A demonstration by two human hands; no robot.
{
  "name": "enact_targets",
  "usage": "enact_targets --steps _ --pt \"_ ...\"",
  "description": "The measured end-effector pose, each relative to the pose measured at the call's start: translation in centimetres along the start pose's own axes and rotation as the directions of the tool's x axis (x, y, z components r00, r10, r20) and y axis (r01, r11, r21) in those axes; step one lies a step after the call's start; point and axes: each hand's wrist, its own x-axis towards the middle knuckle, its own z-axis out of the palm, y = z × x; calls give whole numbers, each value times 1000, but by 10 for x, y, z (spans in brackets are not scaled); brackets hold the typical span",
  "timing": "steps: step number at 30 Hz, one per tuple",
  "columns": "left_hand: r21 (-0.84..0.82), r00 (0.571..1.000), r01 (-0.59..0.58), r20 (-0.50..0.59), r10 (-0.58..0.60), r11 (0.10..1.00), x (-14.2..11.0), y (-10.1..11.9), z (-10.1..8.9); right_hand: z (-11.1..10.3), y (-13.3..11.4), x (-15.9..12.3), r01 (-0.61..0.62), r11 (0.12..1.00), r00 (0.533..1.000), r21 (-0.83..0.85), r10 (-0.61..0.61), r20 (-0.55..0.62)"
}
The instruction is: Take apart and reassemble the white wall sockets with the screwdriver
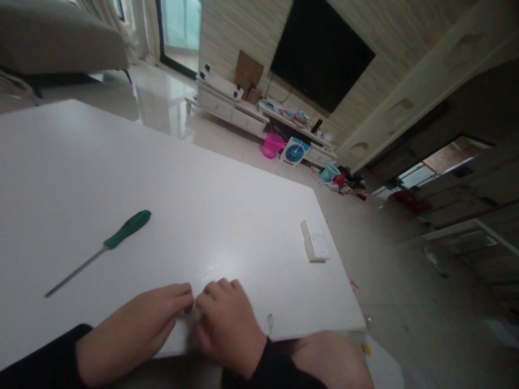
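Note:
My left hand (pixel 164 308) is close to the table's front edge, its fingers curled together. Close beside it, my right hand (pixel 227 320) is also closed, with the fingertips of both hands nearly meeting. Whatever lies between the fingers is hidden. A screwdriver (pixel 126 229) with a green handle rests on the white table (pixel 170 178), left of and beyond my hands, its shaft pointing to the near left. Right of my right hand, a small clear piece (pixel 270 322) lies near the edge; its kind is too blurred to tell.
Two white wall-socket pieces (pixel 319 248) lie near the table's right edge. A bare knee (pixel 334 356) is below the front edge. Across the floor stand a white TV cabinet (pixel 221 105), a pink basket (pixel 272 146) and a blue-and-white fan (pixel 294 151).

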Motion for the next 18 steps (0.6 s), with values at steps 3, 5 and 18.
enact_targets --steps 3,5,18 --pt "29 988 -51 145 46 998 6 11 -17 -44 51 4 -241 970 957 -29 233 -174" --pt "65 982 -65 182 52 996 8 12 -24 -65 96 3 -381 925 891 -6 365 -270" --pt "207 977 -11 210 -34 978 9 -17 -87 -106 306 -63 -919 394 381 14 898 -222"
